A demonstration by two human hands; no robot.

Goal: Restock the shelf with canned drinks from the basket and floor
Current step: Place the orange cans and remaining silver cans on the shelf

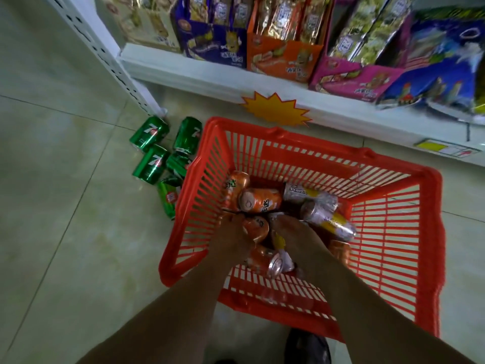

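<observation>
Both hands dive into the red basket (393, 258), left hand (231, 240) fingers wrapping an orange can (256, 228), right hand (294, 232) grip unclear; best lift straight up, clear of neighbours.

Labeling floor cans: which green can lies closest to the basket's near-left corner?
The light-green can, lowest of the cluster, lying against the basket wall. The other four are dark-green cans further up toward the shelf post.
</observation>
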